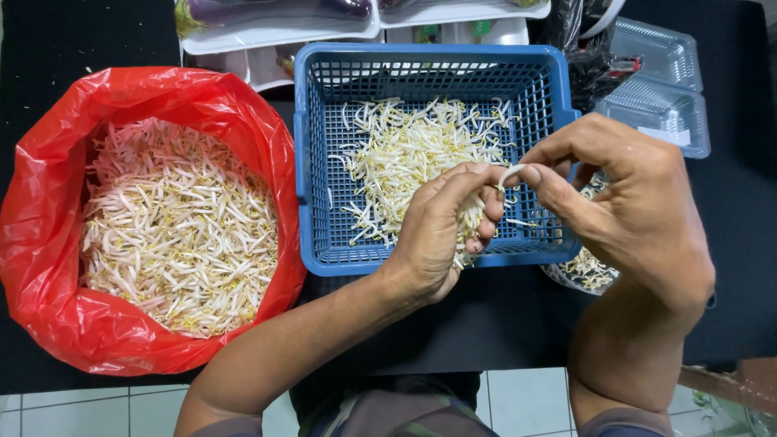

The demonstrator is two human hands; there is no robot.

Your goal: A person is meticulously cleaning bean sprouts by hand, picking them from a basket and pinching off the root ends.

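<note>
Single bean sprout (510, 172) pinched between your right hand (639, 210) fingers, over the blue basket (324, 146) | your left hand (441, 235) fingers curl around a sprout bunch (469, 214) | red bag (48, 307) of sprouts left on the black desk (745, 259)

1. Bright, even light falls from above; colours are vivid.
2. Shadows are soft and short, darkest under the hands.
3. The red bag (57, 267) shows white glare on its folds.
4. The clear trays (660, 97) at the top right glint.
5. Focus is sharp at the centre, with slight wide-angle bending at the edges.
6. The black table (745, 243) is nearly featureless.
</note>
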